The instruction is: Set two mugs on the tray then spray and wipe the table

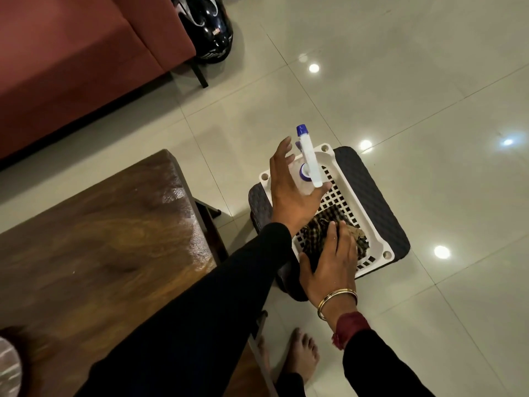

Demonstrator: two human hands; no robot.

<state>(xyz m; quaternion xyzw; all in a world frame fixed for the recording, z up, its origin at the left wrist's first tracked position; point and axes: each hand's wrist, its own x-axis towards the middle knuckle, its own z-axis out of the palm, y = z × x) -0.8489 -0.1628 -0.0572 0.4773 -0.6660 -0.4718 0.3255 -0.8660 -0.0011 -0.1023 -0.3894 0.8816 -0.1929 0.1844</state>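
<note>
The left hand hovered over the far end of a white perforated basket, its fingers spread wide and nearly straight. Its thumb reached out to the right, just under the trigger head of the spray bottle. The bottle stood upright in that far end of the basket, white head and blue nozzle rising above the hand, its clear body mostly hidden behind the palm. Whether the palm actually touched it could not be told. The right hand, with thin gold bangles at the wrist, lay palm-down on a crumpled checked cloth in the basket's near end, fingers fairly straight and pressing into the fabric rather than curled round it. The basket sat on a dark textured stool on the pale tiled floor, just beside the right end of the wooden table, which showed a wet sheen along that edge. Both black sleeves reached out from the table side, and a bare foot stood below. Well beyond were a red sofa and a black helmet.
</note>
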